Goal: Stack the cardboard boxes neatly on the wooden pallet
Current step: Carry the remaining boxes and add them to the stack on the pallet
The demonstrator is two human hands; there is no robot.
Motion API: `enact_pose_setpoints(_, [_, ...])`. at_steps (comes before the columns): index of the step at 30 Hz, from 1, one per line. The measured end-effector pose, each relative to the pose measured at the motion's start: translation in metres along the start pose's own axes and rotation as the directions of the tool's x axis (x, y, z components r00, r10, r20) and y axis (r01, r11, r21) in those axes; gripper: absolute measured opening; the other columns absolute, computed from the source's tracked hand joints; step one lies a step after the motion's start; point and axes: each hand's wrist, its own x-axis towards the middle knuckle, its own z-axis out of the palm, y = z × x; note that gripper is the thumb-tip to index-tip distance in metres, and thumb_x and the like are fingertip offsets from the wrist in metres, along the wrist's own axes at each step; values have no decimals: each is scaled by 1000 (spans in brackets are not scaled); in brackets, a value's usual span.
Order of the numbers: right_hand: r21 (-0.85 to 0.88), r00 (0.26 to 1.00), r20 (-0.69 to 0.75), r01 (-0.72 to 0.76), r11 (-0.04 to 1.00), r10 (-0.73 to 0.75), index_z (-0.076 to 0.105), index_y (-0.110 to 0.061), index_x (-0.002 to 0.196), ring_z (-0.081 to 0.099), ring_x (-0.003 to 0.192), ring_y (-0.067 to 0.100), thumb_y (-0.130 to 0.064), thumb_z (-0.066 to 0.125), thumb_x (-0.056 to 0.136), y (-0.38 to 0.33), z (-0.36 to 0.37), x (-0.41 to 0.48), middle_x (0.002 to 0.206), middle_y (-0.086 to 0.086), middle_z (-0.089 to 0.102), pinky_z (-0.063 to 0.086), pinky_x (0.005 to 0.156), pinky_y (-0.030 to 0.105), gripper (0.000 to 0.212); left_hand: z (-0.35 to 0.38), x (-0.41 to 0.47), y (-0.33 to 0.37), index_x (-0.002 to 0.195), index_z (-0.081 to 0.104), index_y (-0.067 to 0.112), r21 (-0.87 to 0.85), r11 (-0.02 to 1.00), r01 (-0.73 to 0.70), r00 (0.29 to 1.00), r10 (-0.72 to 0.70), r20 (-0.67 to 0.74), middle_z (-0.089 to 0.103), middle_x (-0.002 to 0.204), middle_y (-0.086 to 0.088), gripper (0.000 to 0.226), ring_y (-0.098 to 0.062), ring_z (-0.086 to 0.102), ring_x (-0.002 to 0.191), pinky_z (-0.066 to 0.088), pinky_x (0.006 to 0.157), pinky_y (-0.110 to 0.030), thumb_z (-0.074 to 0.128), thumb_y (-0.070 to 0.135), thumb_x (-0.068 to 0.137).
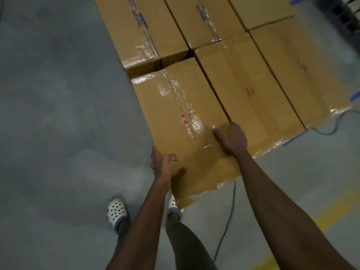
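Nearest box (165, 106) lies left of middle box (243, 75); back-left box (124, 22) behind it.

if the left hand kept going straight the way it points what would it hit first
The left hand lies along the left side of the near box. Straight on, it would likely slide past and meet the rear box, though depth is unclear.
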Motion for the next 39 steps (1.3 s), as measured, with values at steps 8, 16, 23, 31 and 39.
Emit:
enact_pose_setpoints(8, [160, 992, 97, -96, 983, 81, 29, -15, 157, 32, 145, 34, -69, 62, 86, 38, 19, -18, 159, 12, 34, 30, 116, 58, 95, -5, -25, -39, 156, 25, 39, -79, 974, 214, 974, -208, 86, 47, 151, 1, 89, -27, 51, 128, 47, 102, -56, 72, 15, 85])
enact_pose_setpoints(16, [505, 777, 61, -566, 651, 627, 37, -11, 147, 49, 127, 38, -30, 75, 84, 85, 48, -100, 144, 16, 46, 45, 100, 47, 77, 1, -71, -85, 135, 46, 40, -102, 870, 483, 869, -463, 173, 56, 134, -4, 38, -29, 59, 108, 56, 79, -46, 52, 21, 103])
enact_pose_setpoints(23, [610, 843, 67, -458, 647, 534, 37, -16, 148, 52, 127, 36, -28, 81, 81, 86, 44, -98, 140, 11, 53, 46, 103, 48, 80, 9, -61, -80, 133, 53, 25, -185, 868, 461, 886, -439, 148, 59, 116, -7, 40, -27, 60, 98, 52, 85, -41, 48, 4, 98])
enact_pose_setpoints(31, [539, 850, 59, -469, 700, 524, 33, -19, 149, 49, 130, 38, -29, 82, 78, 85, 40, -95, 142, 11, 50, 43, 108, 55, 87, 15, -60, -82, 132, 51, 34, -182, 887, 425, 903, -402, 149, 58, 126, -6, 47, -34, 59, 114, 52, 84, -40, 49, 3, 97])
enact_pose_setpoints(39, [571, 848, 148, -494, 656, 510, 11, -27, 157, 55, 118, 42, -19, 80, 85, 95, 44, -101, 152, 19, 41, 56, 89, 60, 100, 33, -57, -113, 151, 34, 46, -65, 938, 341, 940, -339, 50, 56, 141, -6, 69, -30, 62, 113, 55, 83, -41, 52, 9, 96])
